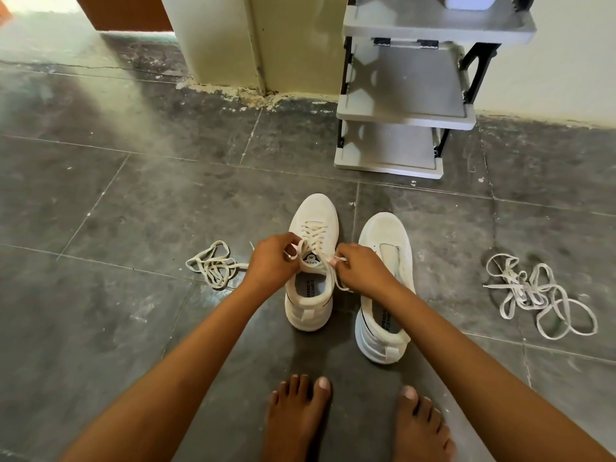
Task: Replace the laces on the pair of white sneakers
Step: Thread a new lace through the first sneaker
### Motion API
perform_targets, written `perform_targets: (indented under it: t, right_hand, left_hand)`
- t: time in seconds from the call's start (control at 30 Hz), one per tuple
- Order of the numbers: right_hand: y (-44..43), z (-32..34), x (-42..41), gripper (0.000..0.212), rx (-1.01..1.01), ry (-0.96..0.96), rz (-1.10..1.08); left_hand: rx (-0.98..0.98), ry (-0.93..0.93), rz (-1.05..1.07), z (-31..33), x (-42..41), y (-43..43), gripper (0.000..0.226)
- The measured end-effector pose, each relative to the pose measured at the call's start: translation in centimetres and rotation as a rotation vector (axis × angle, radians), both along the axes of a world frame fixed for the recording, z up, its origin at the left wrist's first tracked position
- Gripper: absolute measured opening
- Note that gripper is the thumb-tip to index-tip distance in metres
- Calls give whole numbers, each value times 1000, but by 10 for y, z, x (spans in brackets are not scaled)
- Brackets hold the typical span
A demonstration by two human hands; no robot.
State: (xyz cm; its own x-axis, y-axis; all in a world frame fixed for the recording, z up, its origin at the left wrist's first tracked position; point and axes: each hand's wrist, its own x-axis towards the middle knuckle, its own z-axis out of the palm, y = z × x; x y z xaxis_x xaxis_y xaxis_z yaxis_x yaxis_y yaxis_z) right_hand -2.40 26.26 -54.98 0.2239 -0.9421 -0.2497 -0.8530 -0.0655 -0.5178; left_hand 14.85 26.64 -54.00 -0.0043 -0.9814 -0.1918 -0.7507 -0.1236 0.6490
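Both left hand (270, 261) and right hand (361, 270) pinch lace ends (337, 259) over the laced sneaker (313, 211). Even pulls should snug the lacing.

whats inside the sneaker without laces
Inside the unlaced sneaker an insole with printed lettering shows. The right forearm covers part of the opening; the toe end is hidden.

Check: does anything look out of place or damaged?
The right sneaker has no lace. A left lace tangle and a right lace tangle lie loose on the floor. The pillar base is crumbling.
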Motion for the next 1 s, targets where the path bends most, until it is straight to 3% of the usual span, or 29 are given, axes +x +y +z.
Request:
perform_targets:
  t: [0.1,0.17,0.23,0.3,0.37,0.43,0.53,0.63,0.77,0.83,1.0]
  right_hand:
    - [1,2,1,22,31,-36,6]
    - [-1,15,-3,18,78,-164,-53]
    - [-5,40,-14,13,185,-540,-212]
    - [-10,69,-28,18,305,-1050,-288]
    - [-9,84,-32,23,397,-1271,-252]
    - [-3,83,-23,22,437,-1138,-229]
    - [1,68,-10,25,476,-723,-207]
    - [2,46,-8,28,552,-431,-185]
    - [5,19,-3,14,200,-98,-92]
    - [3,13,0,20,104,-44,-80]
    - [-4,9,3,14,351,-241,-259]
  left_hand:
    - [-49,-190,-84,-4,-2,-1,16]
    - [-44,-244,-89,-7,-2,0,16]
    - [-28,-287,-90,-7,-1,0,18]
    - [-14,-315,-103,-7,-1,-1,18]
    - [1,-337,-129,-7,-3,-1,18]
    - [9,-331,-135,-7,-4,-2,19]
    - [11,-283,-95,-6,-1,-3,19]
    - [2,-253,-65,-7,2,-1,18]
    - [-15,-258,-77,-8,3,-2,18]
    - [-13,-268,-82,-8,2,-3,18]
    - [-13,-263,-79,-10,3,-4,16]
